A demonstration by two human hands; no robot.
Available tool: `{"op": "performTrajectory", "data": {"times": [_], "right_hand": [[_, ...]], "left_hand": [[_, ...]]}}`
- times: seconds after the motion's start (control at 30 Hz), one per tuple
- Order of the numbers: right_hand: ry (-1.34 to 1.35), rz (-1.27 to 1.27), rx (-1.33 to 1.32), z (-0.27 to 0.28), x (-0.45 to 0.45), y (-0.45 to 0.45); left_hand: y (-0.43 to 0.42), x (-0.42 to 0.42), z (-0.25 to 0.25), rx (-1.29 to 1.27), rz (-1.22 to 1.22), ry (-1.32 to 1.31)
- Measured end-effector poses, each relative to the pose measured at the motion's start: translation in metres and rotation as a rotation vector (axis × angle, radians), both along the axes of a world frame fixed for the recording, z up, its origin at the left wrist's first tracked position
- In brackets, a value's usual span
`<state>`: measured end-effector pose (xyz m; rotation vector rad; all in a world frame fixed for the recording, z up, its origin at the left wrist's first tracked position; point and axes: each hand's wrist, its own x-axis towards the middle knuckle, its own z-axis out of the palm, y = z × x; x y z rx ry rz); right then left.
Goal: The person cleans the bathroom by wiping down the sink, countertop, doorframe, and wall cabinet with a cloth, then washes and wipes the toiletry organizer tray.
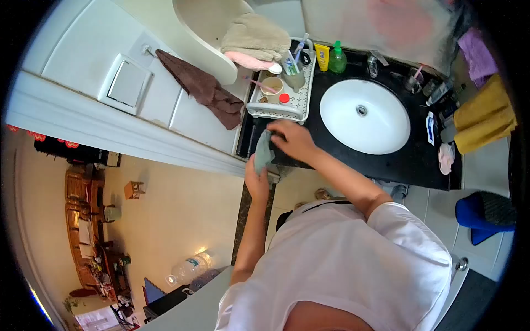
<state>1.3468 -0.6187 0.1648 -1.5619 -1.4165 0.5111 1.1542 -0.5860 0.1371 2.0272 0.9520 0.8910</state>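
Observation:
A small grey-green cloth (264, 153) is stretched between my hands at the left front corner of the black counter. My left hand (257, 181) grips its lower end from below. Up at its other end, the fingers of my right hand (291, 140) are bent and pinch the cloth's edge. Just beyond my right hand stands a white tray (302, 105) with a cup (272, 88), a tumbler of toothbrushes (293, 77) and a red-capped container (284, 98).
A white sink (365, 117) is set in the black counter (353, 157). Behind it are a faucet (374, 63), a green bottle (337, 59) and a yellow tube (322, 57). A brown towel (204, 91) hangs at left, a mustard towel (486, 116) at right.

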Motion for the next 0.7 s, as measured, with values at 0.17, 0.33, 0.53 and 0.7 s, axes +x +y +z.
{"op": "performTrajectory", "data": {"times": [0.17, 0.33, 0.53, 0.7], "right_hand": [[-0.436, -0.45, 0.238, -0.003, 0.043, 0.031], [-0.205, -0.287, -0.15, -0.036, 0.055, 0.055], [-0.147, -0.225, -0.181, -0.03, 0.042, 0.022], [-0.181, -0.125, 0.013, -0.036, 0.038, -0.017]], "left_hand": [[0.004, -0.015, -0.035, -0.089, 0.042, -0.086], [-0.008, -0.032, -0.041, -0.199, 0.054, -0.001], [-0.028, -0.057, -0.04, -0.222, 0.184, -0.002], [-0.036, -0.056, -0.046, -0.163, 0.321, -0.054]]}}
